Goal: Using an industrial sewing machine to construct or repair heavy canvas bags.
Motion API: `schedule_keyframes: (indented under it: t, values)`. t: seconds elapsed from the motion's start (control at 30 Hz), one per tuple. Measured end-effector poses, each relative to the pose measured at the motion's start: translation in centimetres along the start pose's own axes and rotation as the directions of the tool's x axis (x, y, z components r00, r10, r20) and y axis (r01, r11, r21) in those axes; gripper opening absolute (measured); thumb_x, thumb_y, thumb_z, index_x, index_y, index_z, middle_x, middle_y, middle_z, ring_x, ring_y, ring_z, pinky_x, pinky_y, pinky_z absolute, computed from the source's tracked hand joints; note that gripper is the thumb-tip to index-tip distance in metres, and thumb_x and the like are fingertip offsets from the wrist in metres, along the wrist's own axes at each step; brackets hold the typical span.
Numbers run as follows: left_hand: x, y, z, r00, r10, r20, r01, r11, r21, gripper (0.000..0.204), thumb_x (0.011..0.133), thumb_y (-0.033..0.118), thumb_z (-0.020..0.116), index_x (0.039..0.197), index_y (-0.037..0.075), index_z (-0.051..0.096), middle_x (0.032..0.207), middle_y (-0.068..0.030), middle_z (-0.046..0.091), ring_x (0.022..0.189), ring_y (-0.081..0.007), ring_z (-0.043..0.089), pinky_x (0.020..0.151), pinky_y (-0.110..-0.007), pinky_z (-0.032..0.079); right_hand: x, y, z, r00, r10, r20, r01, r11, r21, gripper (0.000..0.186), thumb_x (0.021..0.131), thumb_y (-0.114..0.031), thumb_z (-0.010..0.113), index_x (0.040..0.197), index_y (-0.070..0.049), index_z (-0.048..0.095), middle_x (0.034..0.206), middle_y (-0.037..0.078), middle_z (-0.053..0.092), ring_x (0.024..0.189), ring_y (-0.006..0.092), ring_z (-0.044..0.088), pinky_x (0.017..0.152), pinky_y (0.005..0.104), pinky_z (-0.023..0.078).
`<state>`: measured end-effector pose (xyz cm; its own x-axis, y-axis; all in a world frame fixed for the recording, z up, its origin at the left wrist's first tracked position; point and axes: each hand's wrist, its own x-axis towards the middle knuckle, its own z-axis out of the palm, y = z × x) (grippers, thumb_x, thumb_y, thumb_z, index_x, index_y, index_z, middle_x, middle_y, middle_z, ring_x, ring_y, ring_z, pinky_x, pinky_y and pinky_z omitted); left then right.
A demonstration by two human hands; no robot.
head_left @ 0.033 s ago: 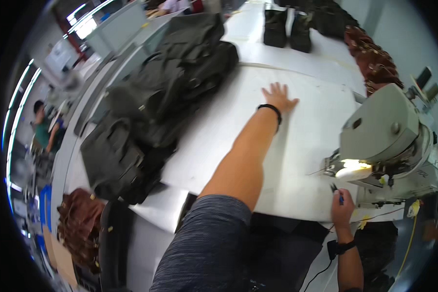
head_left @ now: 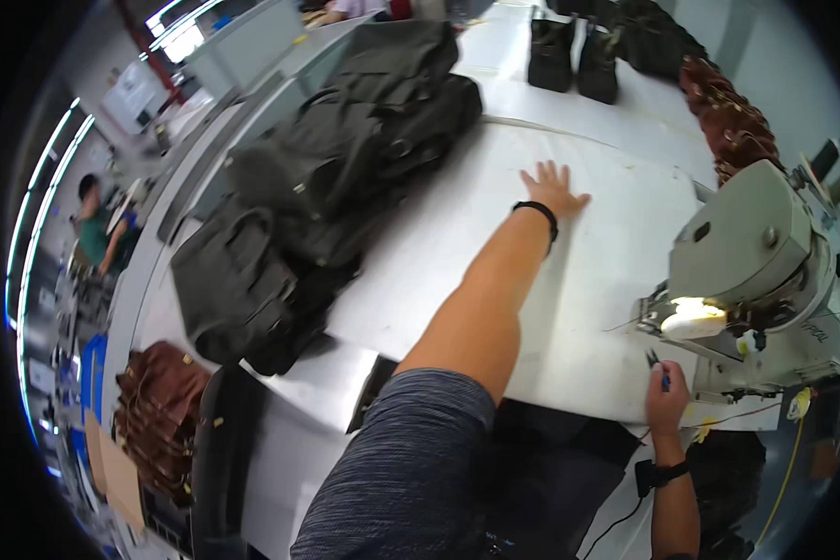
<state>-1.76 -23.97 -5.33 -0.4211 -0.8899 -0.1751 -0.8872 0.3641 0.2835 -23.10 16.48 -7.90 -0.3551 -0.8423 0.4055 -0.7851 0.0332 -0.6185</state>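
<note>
My left hand (head_left: 553, 191) rests palm down with fingers spread on the white worktop (head_left: 588, 261), a black band around its wrist. At the lower right, my right hand (head_left: 667, 399) grips small snips (head_left: 661, 371) with a blue handle and dark blades, close to the grey sewing machine (head_left: 733, 243). The machine's lamp glows over the needle area. To the left of my left arm lies a long heap of dark bags (head_left: 317, 168).
Dark bags (head_left: 597, 65) and reddish-brown bags (head_left: 723, 121) are at the back right. More brown bags (head_left: 154, 420) lie at the lower left beside a black curved piece (head_left: 219, 448). A co-worker in green (head_left: 93, 238) sits beyond a grey partition.
The whole view has shifted slightly right and, in places, up, as the head moved. My left hand stays spread on the worktop and my right hand still holds the snips.
</note>
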Motion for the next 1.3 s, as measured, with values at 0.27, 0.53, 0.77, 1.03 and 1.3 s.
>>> schedule_keyframes:
  t: [0.27,0.53,0.77,1.03,1.3]
  values:
    - [-13.0,-1.3,2.2,0.999,-0.023,-0.03,0.026,0.995,0.094,0.097,0.098,0.073,0.034,0.167,0.009,0.01,0.172,-0.022,0.006,0.159,-0.0408,0.004,0.121,-0.07,0.007,-0.2,0.5,0.3,0.997,-0.067,-0.032,0.066,0.997,-0.042,0.015,0.1,-0.018,0.065,0.1,-0.004,0.065,0.089,0.016,0.068,0.079,0.0329,0.068,0.074,0.0381,0.054]
    - [-18.1,-10.5,-8.3,0.797,0.232,-0.557,0.112,0.85,0.515,0.037,0.09,0.038,0.066,0.108,0.006,0.072,0.116,-0.0129,0.067,0.113,-0.03,0.06,0.099,-0.051,0.043,-0.5,0.5,0.1,0.988,-0.114,-0.105,0.106,0.992,-0.075,0.016,0.099,-0.022,0.065,0.096,-0.006,0.064,0.089,0.016,0.069,0.082,0.0375,0.068,0.073,0.0421,0.053]
    - [-22.5,-19.1,-18.4,0.742,-0.198,-0.641,0.539,0.744,0.395,0.048,0.089,0.047,0.074,0.112,0.005,0.073,0.121,-0.0168,0.067,0.119,-0.0354,0.064,0.096,-0.049,0.052,-0.4,0.3,0.0,0.985,-0.094,-0.141,0.087,0.994,-0.059,0.013,0.096,-0.018,0.068,0.093,-0.006,0.064,0.087,0.014,0.068,0.079,0.0371,0.067,0.069,0.0424,0.053]
    - [-20.7,-20.6,-16.8,0.746,-0.116,-0.656,0.527,0.706,0.474,0.041,0.099,0.045,0.062,0.104,0.007,0.077,0.113,-0.0144,0.074,0.108,-0.0343,0.071,0.087,-0.047,0.056,-0.4,0.4,-0.2,0.984,-0.105,-0.145,0.111,0.993,0.029,0.011,0.095,-0.016,0.068,0.092,-0.005,0.064,0.086,0.014,0.067,0.077,0.0373,0.066,0.068,0.0417,0.053]
    - [-25.8,-20.5,-28.0,0.45,0.038,-0.892,0.506,0.812,0.29,0.046,0.106,0.042,0.048,0.096,0.006,0.073,0.098,-0.02,0.074,0.095,-0.0432,0.071,0.077,-0.053,0.055,-0.4,0.5,-0.5,0.975,-0.144,-0.167,0.148,0.989,0.012,0.01,0.092,-0.016,0.069,0.091,-0.006,0.066,0.087,0.013,0.068,0.081,0.0374,0.068,0.07,0.0428,0.053]
